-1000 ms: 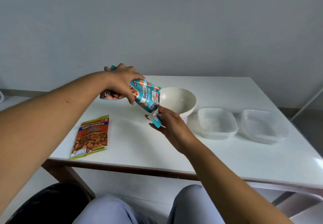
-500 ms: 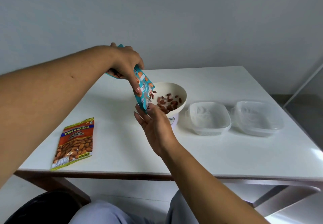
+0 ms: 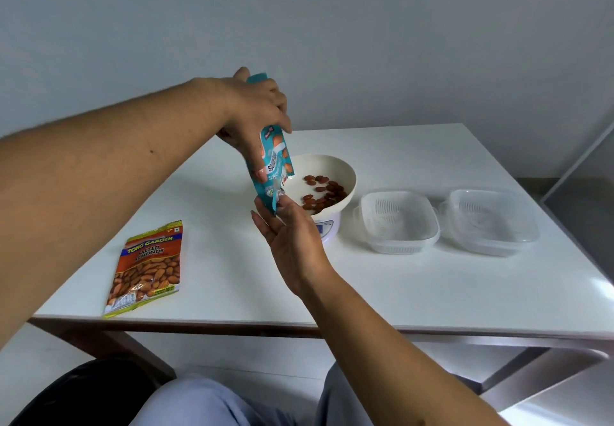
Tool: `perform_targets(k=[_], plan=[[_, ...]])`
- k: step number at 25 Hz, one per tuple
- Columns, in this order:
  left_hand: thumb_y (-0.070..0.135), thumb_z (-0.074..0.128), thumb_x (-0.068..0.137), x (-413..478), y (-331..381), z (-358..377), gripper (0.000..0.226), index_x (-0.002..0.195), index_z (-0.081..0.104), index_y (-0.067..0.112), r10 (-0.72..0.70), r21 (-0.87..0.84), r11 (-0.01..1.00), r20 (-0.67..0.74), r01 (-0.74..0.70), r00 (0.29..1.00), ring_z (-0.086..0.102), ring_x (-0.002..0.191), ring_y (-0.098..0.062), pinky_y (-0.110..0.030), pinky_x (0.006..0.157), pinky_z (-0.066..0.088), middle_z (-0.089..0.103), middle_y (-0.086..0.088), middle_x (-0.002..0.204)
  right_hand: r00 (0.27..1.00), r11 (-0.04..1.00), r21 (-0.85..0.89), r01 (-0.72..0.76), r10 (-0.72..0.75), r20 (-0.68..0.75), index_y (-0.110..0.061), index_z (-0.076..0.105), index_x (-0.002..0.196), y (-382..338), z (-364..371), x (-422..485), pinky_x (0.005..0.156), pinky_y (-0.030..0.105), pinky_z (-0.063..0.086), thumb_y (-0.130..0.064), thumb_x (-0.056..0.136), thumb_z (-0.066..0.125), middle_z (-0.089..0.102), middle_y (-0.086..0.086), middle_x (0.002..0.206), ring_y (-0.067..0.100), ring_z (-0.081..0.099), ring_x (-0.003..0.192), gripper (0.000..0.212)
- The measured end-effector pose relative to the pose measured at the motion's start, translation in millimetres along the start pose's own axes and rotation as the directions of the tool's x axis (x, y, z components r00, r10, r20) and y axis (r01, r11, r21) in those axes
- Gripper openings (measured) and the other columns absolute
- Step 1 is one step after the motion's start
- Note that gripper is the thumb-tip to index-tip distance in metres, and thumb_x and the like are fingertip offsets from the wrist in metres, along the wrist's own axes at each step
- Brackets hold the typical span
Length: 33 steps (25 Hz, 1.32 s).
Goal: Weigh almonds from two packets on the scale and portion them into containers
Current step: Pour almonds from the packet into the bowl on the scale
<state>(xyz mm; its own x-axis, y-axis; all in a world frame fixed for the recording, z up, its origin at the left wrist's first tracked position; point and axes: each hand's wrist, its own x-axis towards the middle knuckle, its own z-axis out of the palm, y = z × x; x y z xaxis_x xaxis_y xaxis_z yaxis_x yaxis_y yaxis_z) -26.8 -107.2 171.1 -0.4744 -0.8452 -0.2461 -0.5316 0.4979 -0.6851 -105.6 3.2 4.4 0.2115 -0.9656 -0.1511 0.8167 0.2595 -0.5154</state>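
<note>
My left hand [image 3: 255,116] grips a teal almond packet [image 3: 275,168] upside down, its open mouth at the near rim of the cream bowl [image 3: 345,173]. The bowl sits on a white scale [image 3: 327,229] and holds several almonds [image 3: 324,193]. My right hand [image 3: 292,239] is just below the packet, its thumb and fingertips pinching the packet's bottom corner. An orange salted-almonds packet [image 3: 148,266] lies flat on the table at the left. Two clear plastic containers, one nearer the scale [image 3: 398,223] and one further right [image 3: 491,221], stand to the right.
The white table [image 3: 398,292] ends at a front edge just above my knees [image 3: 212,402]. A grey wall stands behind it. A metal frame [image 3: 578,159] runs along the right side.
The teal packet has been raised and tipped from slanted to nearly vertical over the bowl, and almonds have dropped into the bowl. My right hand stayed at its lower corner.
</note>
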Motion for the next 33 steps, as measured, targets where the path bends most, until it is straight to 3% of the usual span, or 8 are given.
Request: perform_targets(k=[5,9,12,17,20,24,30,33], plan=[[0.085,0.057,0.057,-8.3,-3.7,-0.2,0.096,0.138,0.041,0.036,0.003,-0.026,1.000,-0.055,-0.005,0.998,0.025,0.133,-0.019,-0.049,0.103,0.030,0.040,0.002,0.138,1.000,1.000,-0.023,-0.008,0.008,-0.007,-0.014,0.051,0.128,1.8,3.0,-2.6,0.083,0.029,0.058,-0.023,0.099,0.046,0.057,0.016,0.128,0.027,0.057,0.122,0.031],[0.083,0.059,0.059,-11.2,-3.3,4.4,0.102,0.144,0.032,0.034,0.009,0.001,1.000,-0.130,-0.009,0.992,0.018,0.137,-0.023,-0.052,0.107,0.025,0.030,-0.001,0.145,1.000,1.000,-0.020,0.001,-0.002,-0.017,-0.016,0.056,0.116,0.7,3.4,-2.9,0.097,0.036,0.053,-0.022,0.098,0.049,0.061,0.014,0.124,0.027,0.060,0.119,0.021],[0.084,0.056,0.059,-14.6,-1.9,3.0,0.106,0.147,0.026,0.032,0.005,0.008,1.000,-0.169,-0.004,0.986,0.019,0.137,-0.024,-0.051,0.107,0.026,0.029,-0.001,0.146,1.000,0.999,-0.030,0.029,-0.029,-0.001,-0.013,0.053,0.126,0.6,1.2,-4.0,0.100,0.038,0.050,-0.022,0.097,0.051,0.062,0.015,0.127,0.027,0.061,0.118,0.030],[0.089,0.055,0.051,-44.8,-2.2,30.0,0.111,0.144,0.028,0.033,-0.238,-0.372,0.914,-0.175,0.160,0.955,0.025,0.128,-0.023,-0.046,0.100,0.029,0.035,-0.001,0.134,0.971,0.955,-0.179,0.238,-0.241,0.006,-0.007,0.065,0.113,-12.6,-15.4,-2.2,0.091,0.034,0.055,-0.004,0.096,0.044,0.064,0.012,0.123,0.025,0.062,0.114,0.027],[0.082,0.068,0.048,-70.5,12.7,61.0,0.106,0.138,0.036,0.035,-0.414,-0.662,0.697,-0.056,0.277,0.909,0.038,0.123,-0.022,-0.042,0.096,0.033,0.044,0.003,0.129,0.935,0.804,-0.477,0.354,-0.317,0.159,-0.013,0.066,0.108,-28.5,-25.6,-8.5,0.091,0.034,0.056,0.001,0.096,0.043,0.065,-0.002,0.114,0.019,0.063,0.110,0.029],[0.053,0.085,0.051,-102.2,33.7,96.8,0.057,0.097,0.069,0.023,-0.379,-0.956,0.171,0.158,0.237,0.912,0.071,0.082,-0.010,-0.030,0.080,0.056,0.075,0.007,0.095,0.921,0.603,-0.697,0.388,-0.239,0.306,-0.008,0.062,0.104,-42.1,-21.7,-19.0,0.083,0.033,0.058,-0.009,0.091,0.058,0.065,0.003,0.104,0.019,0.064,0.102,0.014],[0.021,0.077,0.075,-128.5,87.8,115.9,0.029,0.101,0.069,0.010,-0.330,-0.900,-0.429,0.236,0.078,0.914,0.074,0.085,-0.027,-0.040,0.080,0.059,0.077,-0.010,0.095,0.939,0.535,-0.777,0.332,-0.268,0.216,-0.012,0.056,0.088,-44.3,2.4,-24.6,0.063,0.022,0.058,-0.040,0.091,0.054,0.067,0.011,0.097,0.018,0.069,0.088,0.028],[0.012,0.073,0.080,-135.8,113.6,109.9,0.022,0.100,0.069,0.009,-0.370,-0.816,-0.578,0.223,-0.035,0.902,0.073,0.087,-0.029,-0.038,0.078,0.059,0.077,-0.010,0.094,0.943,0.574,-0.766,0.289,-0.310,0.123,-0.024,0.046,0.088,-38.7,15.2,-26.9,0.060,0.027,0.060,-0.042,0.088,0.060,0.068,0.003,0.099,0.019,0.072,0.085,0.022]])
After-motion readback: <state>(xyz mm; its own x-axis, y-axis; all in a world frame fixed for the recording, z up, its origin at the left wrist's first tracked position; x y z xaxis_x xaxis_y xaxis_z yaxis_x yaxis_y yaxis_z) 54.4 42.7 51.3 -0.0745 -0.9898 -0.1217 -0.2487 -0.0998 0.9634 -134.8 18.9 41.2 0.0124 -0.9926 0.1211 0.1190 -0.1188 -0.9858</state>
